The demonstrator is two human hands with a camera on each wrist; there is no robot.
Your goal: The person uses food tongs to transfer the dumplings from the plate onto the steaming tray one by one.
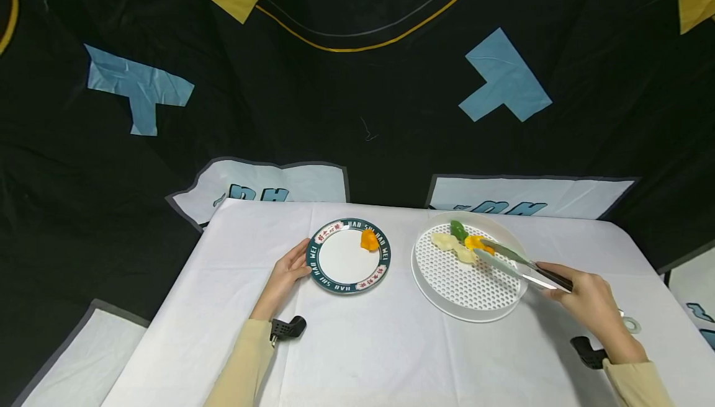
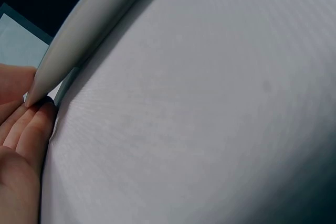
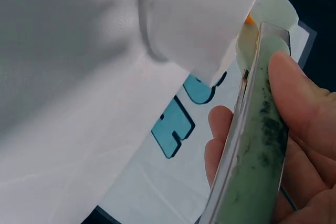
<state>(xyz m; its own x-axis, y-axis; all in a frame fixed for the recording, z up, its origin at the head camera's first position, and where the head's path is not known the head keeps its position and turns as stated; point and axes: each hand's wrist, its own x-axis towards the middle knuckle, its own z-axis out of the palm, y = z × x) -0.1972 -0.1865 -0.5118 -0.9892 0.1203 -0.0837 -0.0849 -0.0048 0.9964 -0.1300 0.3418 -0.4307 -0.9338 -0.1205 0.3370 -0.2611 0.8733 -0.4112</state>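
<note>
My left hand (image 1: 286, 278) pinches the left rim of a round plate (image 1: 339, 265), thumb on top and fingers below; the left wrist view shows the plate's edge tilted over the cloth. One small orange piece (image 1: 369, 240) lies on the plate near its upper right. In my right hand (image 1: 589, 301) are food tongs (image 1: 518, 268), with greenish, dark-flecked handles in the right wrist view. Their tips reach over a white perforated steamer tray (image 1: 463, 286) and stand around a yellow-orange piece (image 1: 475, 243). Beside it lie pale yellow pieces (image 1: 444, 241) and a green piece (image 1: 458, 230).
A white cloth covers the table (image 1: 380, 357). Behind its far edge hangs a black backdrop (image 1: 363, 115) with blue and yellow shapes. The plate stands left of the steamer, with a strip of cloth between them.
</note>
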